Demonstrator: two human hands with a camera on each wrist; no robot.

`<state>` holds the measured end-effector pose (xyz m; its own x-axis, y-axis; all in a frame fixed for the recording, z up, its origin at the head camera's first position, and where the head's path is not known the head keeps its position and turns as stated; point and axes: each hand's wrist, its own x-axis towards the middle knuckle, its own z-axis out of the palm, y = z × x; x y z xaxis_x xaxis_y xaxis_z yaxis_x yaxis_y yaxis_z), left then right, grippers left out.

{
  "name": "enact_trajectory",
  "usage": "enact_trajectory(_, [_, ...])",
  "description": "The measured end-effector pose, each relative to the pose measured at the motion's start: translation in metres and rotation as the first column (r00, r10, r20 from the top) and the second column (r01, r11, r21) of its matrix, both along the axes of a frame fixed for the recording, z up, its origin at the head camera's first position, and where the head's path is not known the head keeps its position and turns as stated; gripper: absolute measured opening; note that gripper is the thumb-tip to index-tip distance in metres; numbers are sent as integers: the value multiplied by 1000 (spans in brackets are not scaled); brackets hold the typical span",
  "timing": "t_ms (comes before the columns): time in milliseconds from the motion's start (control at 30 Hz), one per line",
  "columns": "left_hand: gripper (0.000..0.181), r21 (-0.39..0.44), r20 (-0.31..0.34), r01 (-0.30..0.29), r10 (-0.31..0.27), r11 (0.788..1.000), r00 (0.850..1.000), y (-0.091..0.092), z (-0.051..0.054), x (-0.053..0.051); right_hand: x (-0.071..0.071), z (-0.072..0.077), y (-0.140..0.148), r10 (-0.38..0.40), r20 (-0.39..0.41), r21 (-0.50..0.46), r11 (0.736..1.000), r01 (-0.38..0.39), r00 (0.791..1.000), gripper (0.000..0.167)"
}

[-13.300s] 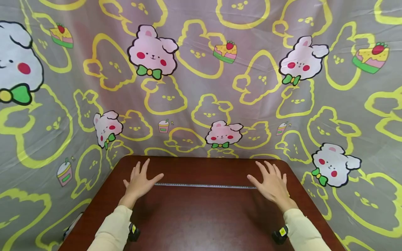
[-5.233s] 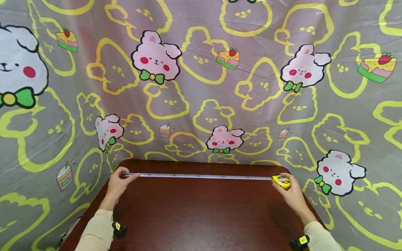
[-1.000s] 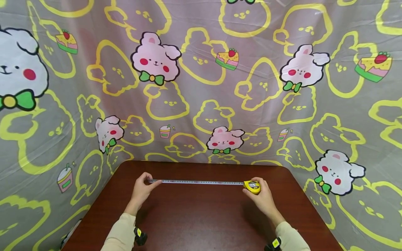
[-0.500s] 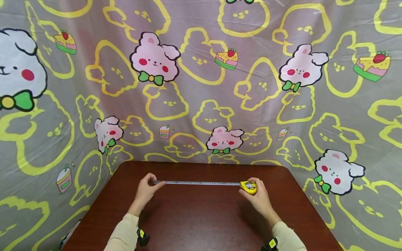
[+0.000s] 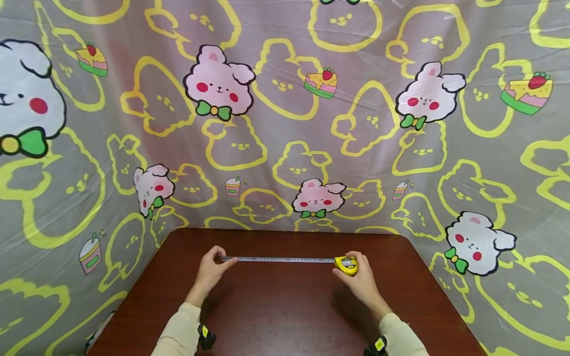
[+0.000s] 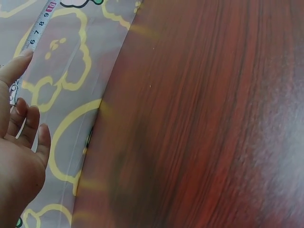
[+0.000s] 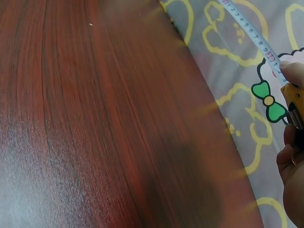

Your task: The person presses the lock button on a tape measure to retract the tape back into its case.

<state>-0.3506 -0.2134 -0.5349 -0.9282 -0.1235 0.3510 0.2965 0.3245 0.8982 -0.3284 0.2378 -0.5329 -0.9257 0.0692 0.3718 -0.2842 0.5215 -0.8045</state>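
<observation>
A yellow tape measure (image 5: 347,265) is gripped in my right hand (image 5: 362,282) above the table, to the right of its middle. Its white blade (image 5: 280,260) stretches out level to the left. At the blade's free end, my left hand (image 5: 210,272) pinches it between thumb and fingers. The left wrist view shows the left thumb (image 6: 18,67) lying along the numbered blade (image 6: 37,31). In the right wrist view only part of the yellow case (image 7: 293,102) shows at the frame's edge, with the right hand (image 7: 294,175) round it.
A dark red-brown wooden table (image 5: 285,306) lies beneath both hands. Grey curtains (image 5: 276,123) with rabbit and cake prints stand close behind it and at both sides. Black wrist cameras (image 5: 206,337) sit on the sleeves.
The hands were spread much wider several seconds ago. Over the last second the right hand has come left with the case and the left hand slightly right, so the exposed blade is shorter.
</observation>
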Motion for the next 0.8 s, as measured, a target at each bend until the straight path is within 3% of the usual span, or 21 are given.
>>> enact_trajectory(267, [39,7,-31,16,-16,1000,999,14,-2,-1,0,-3,-9,5,-37,-7,1000,-5,999,62])
enact_trajectory(567, [38,31,-20,32,-32,999,999,22,-7,-4,-1,-8,-23,13,-77,-20,1000,-15,997,61])
enact_trajectory(800, [35,35,-15,64,-64,997,998,34,2,2,0,-8,-29,11,-65,-21,1000,-13,998,61])
